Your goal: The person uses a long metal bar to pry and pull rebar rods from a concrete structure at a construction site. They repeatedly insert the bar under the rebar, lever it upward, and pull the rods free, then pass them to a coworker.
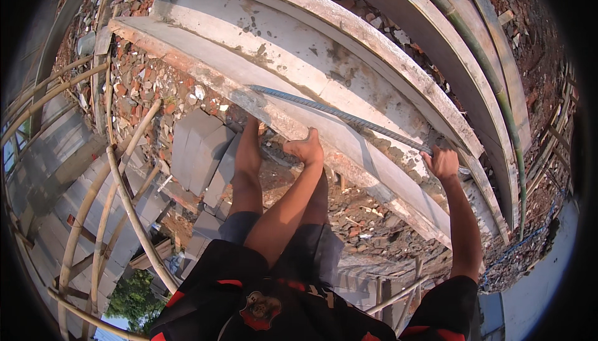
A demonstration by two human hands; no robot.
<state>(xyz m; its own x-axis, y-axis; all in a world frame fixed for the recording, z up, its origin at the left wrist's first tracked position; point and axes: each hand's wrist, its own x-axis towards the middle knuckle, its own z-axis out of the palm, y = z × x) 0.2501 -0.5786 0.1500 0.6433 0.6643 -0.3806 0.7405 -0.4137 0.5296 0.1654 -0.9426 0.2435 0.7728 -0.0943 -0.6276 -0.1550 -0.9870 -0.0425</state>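
My right hand [443, 161] is closed around the right end of a long bluish-grey ribbed steel bar [339, 114]. The bar slants up to the left across a concrete trough [293, 48], and its far end reaches the trough's near wall [249, 100]. At that wall's rough near edge, my left hand [305, 146] is closed with its thumb raised. Its curled fingers press against the edge and are partly hidden. Both my legs stand close to the near side of the wall, below my left forearm.
Grey blocks [196, 148] are stacked left of my legs. Bamboo poles [134, 207] cross at the left. Broken brick rubble [146, 85] covers the ground. Beyond the trough run another concrete beam [461, 70] and a green bamboo pole [501, 101].
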